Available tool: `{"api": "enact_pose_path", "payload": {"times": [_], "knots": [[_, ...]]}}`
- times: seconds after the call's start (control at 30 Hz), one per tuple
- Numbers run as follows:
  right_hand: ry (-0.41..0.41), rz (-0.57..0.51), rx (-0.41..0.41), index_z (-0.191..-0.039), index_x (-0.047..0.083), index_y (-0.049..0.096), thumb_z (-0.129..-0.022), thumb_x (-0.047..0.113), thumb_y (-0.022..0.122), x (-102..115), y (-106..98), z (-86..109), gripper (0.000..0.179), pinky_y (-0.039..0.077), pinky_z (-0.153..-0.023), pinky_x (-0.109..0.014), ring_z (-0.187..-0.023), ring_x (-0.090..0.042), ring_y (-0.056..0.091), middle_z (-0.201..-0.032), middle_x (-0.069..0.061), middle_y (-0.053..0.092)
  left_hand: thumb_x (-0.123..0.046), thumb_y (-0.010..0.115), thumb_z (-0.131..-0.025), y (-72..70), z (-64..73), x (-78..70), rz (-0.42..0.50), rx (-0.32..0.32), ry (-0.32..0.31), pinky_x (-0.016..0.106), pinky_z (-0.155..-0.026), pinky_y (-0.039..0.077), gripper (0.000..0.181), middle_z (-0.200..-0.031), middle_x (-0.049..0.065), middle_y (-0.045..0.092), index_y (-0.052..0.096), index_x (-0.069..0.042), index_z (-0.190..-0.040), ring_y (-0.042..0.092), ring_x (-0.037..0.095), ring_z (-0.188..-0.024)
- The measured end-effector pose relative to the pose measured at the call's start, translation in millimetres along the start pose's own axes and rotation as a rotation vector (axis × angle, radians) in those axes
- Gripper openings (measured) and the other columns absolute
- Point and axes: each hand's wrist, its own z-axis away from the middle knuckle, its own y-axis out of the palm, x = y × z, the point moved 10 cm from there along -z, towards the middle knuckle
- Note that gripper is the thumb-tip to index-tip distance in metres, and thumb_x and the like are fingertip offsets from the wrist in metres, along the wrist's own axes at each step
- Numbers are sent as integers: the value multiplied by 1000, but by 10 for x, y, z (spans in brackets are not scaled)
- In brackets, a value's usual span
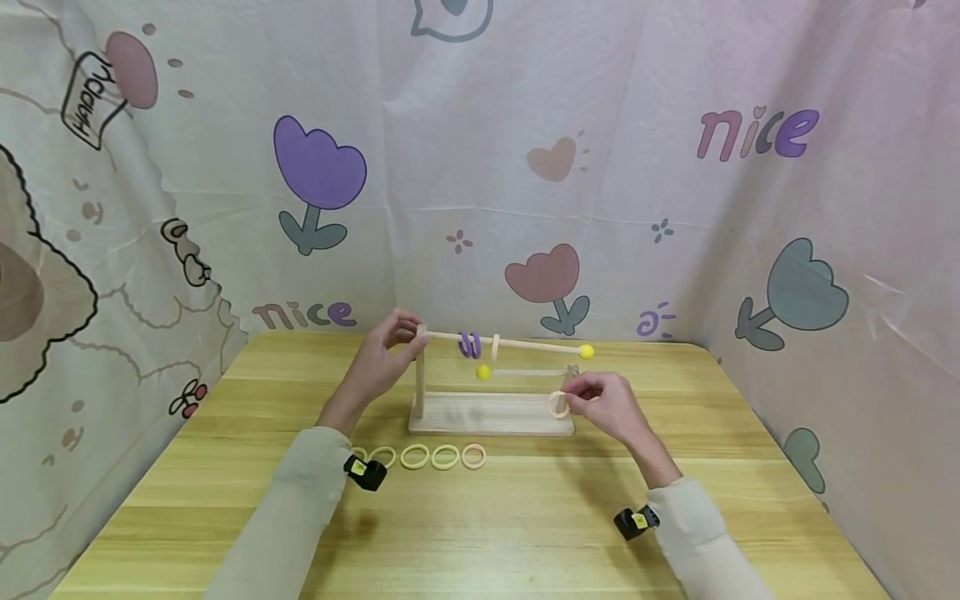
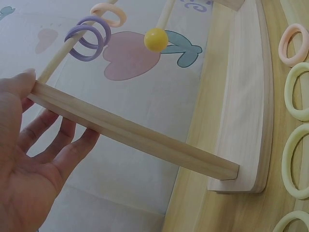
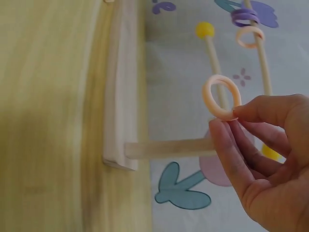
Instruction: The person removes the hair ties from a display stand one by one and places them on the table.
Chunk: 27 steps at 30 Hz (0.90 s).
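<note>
My left hand grips the top of the left post of a wooden stand, thumb at the end of the upper rod and fingers behind the post. Two purple rings and one peach ring hang on that rod, which ends in a yellow ball. A lower rod points left from the right post, tipped with another yellow ball. Between thumb and fingertips, my right hand pinches a peach ring in front of the right post, apart from both rods.
On the wooden table, several yellow-green rings and a peach ring lie in a row before the stand's base. A printed curtain rises behind the table. Each wrist wears a small black camera.
</note>
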Motion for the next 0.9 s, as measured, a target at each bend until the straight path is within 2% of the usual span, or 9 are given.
{"api": "enact_pose_path", "payload": {"times": [0.4, 0.7, 0.9], "knots": [[-43, 73, 128, -90, 3, 80, -86, -2, 75, 18, 383, -1, 8, 50, -61, -19, -73, -12, 60, -85, -9, 75, -25, 66, -102, 2, 3, -9, 0, 4, -1, 26, -85, 55, 27, -115, 16, 63, 57, -9, -122, 66, 35, -115], [-109, 19, 215, -92, -1, 80, -87, -4, 75, 17, 596, -6, 8, 53, -62, -18, -70, -7, 63, -86, -14, 78, -26, 65, -103, 5, 10, 6, -4, 5, -14, 29, -85, 56, 29, -116, 16, 64, 56, -7, -124, 66, 35, -116], [-98, -3, 266, -95, -2, 79, -86, -4, 75, -54, 730, -31, 9, 54, -63, -19, -71, -10, 65, -88, -16, 79, -27, 65, -103, 6, 9, 6, -7, 6, -21, 34, -88, 56, 29, -118, 16, 64, 57, -9, -124, 66, 35, -117]]}}
